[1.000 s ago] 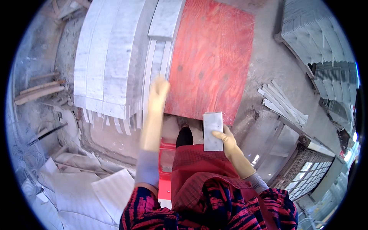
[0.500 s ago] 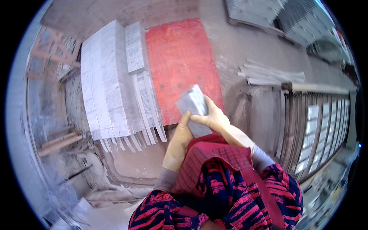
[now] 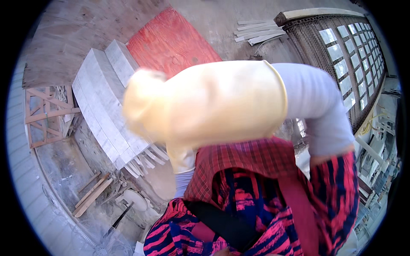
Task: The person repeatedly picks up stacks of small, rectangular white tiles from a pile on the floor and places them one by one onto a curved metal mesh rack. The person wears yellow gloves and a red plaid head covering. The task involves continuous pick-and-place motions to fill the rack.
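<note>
My right forearm crosses the middle of the view, very close, in a pale yellow glove and a lilac sleeve. My right hand point(image 3: 145, 102) is smeared by motion at its left end, so its fingers and anything in them cannot be made out. Below it, only the yellow cuff of my left hand point(image 3: 181, 158) shows; its fingers are hidden behind my right arm. Past the blurred hand lies a long stack of white-grey marble slabs point(image 3: 99, 102), with thin strips point(image 3: 149, 155) jutting from its near end. A red board point(image 3: 168, 40) lies beyond it, partly covered by my arm.
At the right stands a rack-like bed point(image 3: 311, 42) with rows of light tiles point(image 3: 335, 52). Pale strips point(image 3: 258, 30) lie on the floor at the back. To the left are a wooden frame point(image 3: 47, 115), loose wooden bars point(image 3: 94, 196) and a fan point(image 3: 104, 239).
My right arm has swung up and left across the view. The grey slab piece that both hands held is out of sight. The view has turned, shifting the rack-like bed further in.
</note>
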`<act>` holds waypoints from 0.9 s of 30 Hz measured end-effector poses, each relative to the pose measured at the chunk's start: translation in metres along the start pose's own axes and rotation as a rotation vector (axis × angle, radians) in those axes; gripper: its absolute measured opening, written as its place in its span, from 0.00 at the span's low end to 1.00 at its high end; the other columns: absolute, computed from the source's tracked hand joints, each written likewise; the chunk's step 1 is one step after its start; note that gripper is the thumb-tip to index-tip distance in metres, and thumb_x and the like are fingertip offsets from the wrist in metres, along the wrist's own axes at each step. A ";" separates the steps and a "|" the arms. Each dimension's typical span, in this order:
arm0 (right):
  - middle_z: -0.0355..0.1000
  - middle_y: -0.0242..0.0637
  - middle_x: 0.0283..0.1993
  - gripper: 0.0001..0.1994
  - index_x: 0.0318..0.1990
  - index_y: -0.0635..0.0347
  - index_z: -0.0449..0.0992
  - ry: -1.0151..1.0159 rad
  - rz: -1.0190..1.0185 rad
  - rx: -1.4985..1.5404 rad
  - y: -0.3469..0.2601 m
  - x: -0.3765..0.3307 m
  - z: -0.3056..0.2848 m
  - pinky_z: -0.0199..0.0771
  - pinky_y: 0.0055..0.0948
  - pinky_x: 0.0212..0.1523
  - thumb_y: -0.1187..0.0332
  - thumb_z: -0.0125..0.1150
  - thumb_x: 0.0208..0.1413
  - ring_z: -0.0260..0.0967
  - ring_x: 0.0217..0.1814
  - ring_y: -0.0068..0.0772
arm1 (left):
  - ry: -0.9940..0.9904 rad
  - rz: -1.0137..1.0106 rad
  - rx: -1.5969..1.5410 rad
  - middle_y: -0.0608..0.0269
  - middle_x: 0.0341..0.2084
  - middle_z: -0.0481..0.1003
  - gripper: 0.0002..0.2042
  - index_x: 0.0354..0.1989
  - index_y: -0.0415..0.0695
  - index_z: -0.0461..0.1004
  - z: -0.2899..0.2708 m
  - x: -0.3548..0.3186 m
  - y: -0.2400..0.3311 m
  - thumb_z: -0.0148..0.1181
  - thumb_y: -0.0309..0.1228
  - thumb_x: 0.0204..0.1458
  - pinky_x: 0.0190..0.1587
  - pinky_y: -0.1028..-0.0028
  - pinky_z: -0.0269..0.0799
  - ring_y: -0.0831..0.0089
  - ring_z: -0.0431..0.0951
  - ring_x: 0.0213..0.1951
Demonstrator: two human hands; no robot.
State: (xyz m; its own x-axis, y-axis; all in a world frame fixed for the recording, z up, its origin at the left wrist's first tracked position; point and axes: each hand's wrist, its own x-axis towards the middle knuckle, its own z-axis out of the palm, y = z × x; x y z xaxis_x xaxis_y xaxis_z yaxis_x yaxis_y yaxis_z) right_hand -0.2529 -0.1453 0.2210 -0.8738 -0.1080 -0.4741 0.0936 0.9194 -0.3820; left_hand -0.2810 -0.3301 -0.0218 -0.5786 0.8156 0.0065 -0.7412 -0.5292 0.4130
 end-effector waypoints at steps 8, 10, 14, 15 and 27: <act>0.86 0.44 0.41 0.23 0.56 0.52 0.84 0.094 -0.095 0.093 0.014 -0.010 0.015 0.84 0.43 0.45 0.47 0.65 0.63 0.85 0.42 0.48 | -0.355 0.053 0.002 0.51 0.64 0.71 0.35 0.83 0.50 0.50 0.047 0.001 -0.028 0.54 0.42 0.71 0.71 0.38 0.67 0.55 0.74 0.64; 0.86 0.44 0.42 0.23 0.56 0.52 0.84 0.131 -0.084 0.110 0.014 -0.012 0.013 0.84 0.43 0.45 0.46 0.65 0.63 0.85 0.43 0.48 | -0.477 0.067 -0.019 0.51 0.63 0.72 0.34 0.83 0.51 0.49 0.058 0.014 -0.043 0.54 0.40 0.72 0.70 0.37 0.68 0.55 0.75 0.62; 0.86 0.43 0.42 0.23 0.55 0.52 0.84 0.128 -0.109 0.186 0.029 -0.013 0.012 0.83 0.42 0.46 0.46 0.64 0.64 0.85 0.44 0.47 | -0.425 0.031 -0.048 0.50 0.60 0.74 0.33 0.83 0.53 0.49 0.056 0.023 -0.047 0.51 0.43 0.73 0.68 0.33 0.69 0.54 0.77 0.59; 0.86 0.43 0.42 0.23 0.55 0.52 0.84 0.112 -0.136 0.193 0.026 -0.012 0.015 0.83 0.42 0.47 0.46 0.64 0.64 0.85 0.44 0.47 | -0.416 0.035 -0.111 0.50 0.60 0.74 0.33 0.83 0.54 0.50 0.057 0.025 -0.058 0.51 0.46 0.73 0.68 0.31 0.68 0.53 0.77 0.59; 0.86 0.40 0.44 0.22 0.53 0.51 0.85 0.130 -0.166 0.353 0.027 0.003 0.008 0.83 0.40 0.50 0.45 0.63 0.65 0.84 0.47 0.44 | -0.192 0.231 0.266 0.51 0.64 0.71 0.35 0.83 0.53 0.47 0.074 0.061 -0.005 0.51 0.44 0.71 0.70 0.37 0.69 0.51 0.74 0.64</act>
State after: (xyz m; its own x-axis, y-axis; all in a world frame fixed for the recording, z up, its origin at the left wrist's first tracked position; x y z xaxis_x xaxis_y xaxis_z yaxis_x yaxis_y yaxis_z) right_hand -0.2494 -0.1237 0.2024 -0.9417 -0.1750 -0.2875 0.0841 0.7048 -0.7044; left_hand -0.2875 -0.2602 0.0433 -0.6269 0.7244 0.2869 -0.4702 -0.6454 0.6020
